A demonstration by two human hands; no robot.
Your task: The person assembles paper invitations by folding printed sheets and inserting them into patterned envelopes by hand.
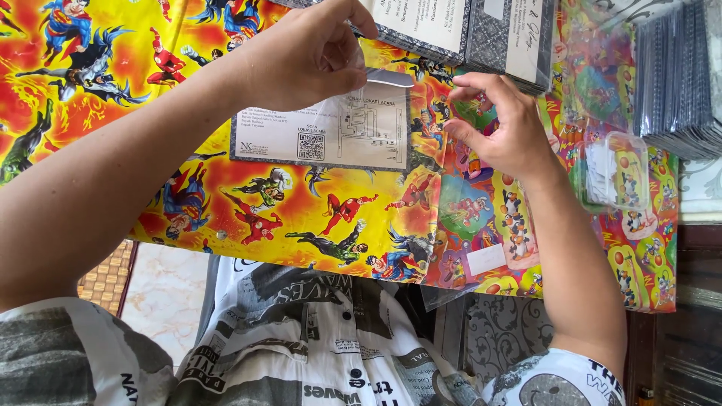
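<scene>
Now the card lies flat on the table, which is covered with bright cartoon paper. It sits near the far edge, just below two stacks of the same cards. It is pale with a dark patterned border, and a clear plastic sleeve seems to go around its top edge.

I judge the card to be light and rather stiff, so it should keep its shape when lifted by one edge. The sleeve looks thin, soft and slippery, and it can wrinkle or slide between the fingers. The best place to hold seems to be the open top edge of the sleeve, with a pinch on each side of the card, not in the printed middle.

The left hand comes from the left, with the forearm crossing the table and the wrist bent down. Its thumb and fingers are closed in a pinch on the sleeve at the top of the card.

The right hand stands just beside the card's right edge, palm turned to the left. Its thumb and first finger meet at the tips, but whether they hold a part of the sleeve I cannot tell.

A small clear box lies to the right, apart from both hands.
</scene>
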